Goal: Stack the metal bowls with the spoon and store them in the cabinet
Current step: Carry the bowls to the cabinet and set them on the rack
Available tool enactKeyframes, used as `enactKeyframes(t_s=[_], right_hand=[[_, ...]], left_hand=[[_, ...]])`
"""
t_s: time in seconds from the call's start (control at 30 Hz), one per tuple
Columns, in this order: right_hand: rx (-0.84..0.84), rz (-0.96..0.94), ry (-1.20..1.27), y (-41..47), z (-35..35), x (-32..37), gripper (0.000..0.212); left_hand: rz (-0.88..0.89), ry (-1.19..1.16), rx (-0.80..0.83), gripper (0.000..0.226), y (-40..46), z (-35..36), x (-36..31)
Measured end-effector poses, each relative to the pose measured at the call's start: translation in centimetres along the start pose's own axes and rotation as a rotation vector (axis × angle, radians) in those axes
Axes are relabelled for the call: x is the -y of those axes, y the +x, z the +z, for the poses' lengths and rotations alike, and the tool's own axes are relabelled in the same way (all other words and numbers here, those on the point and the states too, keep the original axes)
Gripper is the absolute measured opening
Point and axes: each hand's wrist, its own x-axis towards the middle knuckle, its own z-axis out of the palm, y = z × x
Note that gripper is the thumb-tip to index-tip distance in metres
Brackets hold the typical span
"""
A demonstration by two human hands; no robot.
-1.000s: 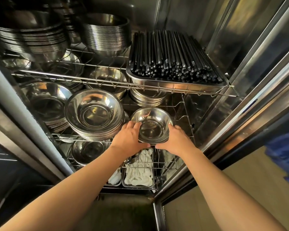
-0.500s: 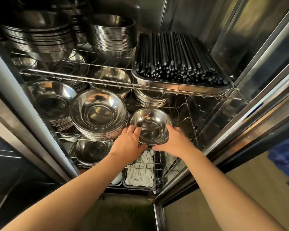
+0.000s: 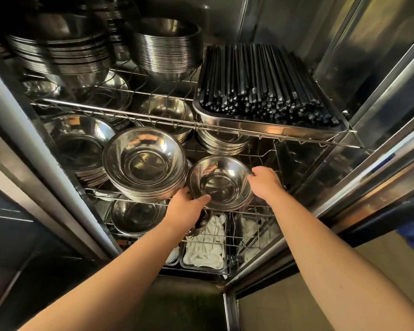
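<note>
A small stack of metal bowls [image 3: 221, 183] sits on the middle wire shelf [image 3: 261, 212] of the open steel cabinet, right of a taller bowl stack [image 3: 145, 163]. My left hand [image 3: 188, 207] grips the small stack's near-left rim, thumb over the edge. My right hand [image 3: 264, 181] touches its right rim with the fingers curled. No spoon shows inside the top bowl.
The upper shelf carries a tray of black chopsticks [image 3: 265, 84] and tall bowl stacks [image 3: 167, 48]. More bowls [image 3: 81, 144] fill the middle shelf's left. Below lie a bowl [image 3: 135, 216] and trays of white spoons [image 3: 207, 244]. The cabinet's right wall [image 3: 368, 115] is close.
The bowl stack has gone further onto the middle shelf. My right hand slid from under its near side up to the right rim; my left hand stays on the near-left rim.
</note>
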Motion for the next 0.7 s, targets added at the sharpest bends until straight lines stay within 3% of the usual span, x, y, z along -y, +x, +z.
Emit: enactKeyframes(t_s=[0.07, 0.2, 0.33, 0.6, 0.7], right_hand=[[-0.025, -0.005, 0.029, 0.4, 0.3, -0.2, 0.021], [-0.03, 0.004, 0.101, 0.4, 0.6, -0.2, 0.026], [-0.02, 0.016, 0.138, 0.3, 0.8, -0.4, 0.025], [-0.076, 0.095, 0.208, -0.6, 1.1, -0.9, 0.019], [-0.072, 0.095, 0.205, -0.7, 1.2, -0.9, 0.021]], left_hand=[[-0.088, -0.191, 0.013, 0.019, 0.5, 0.0, -0.2], [-0.157, -0.347, 0.006, 0.016, 1.1, 0.0, -0.1], [-0.231, -0.479, 0.029, 0.058, 1.6, -0.3, 0.0], [-0.231, -0.559, -0.005, 0.069, 1.5, -0.2, -0.5], [-0.214, -0.53, 0.01, 0.061, 1.3, -0.3, -0.5]])
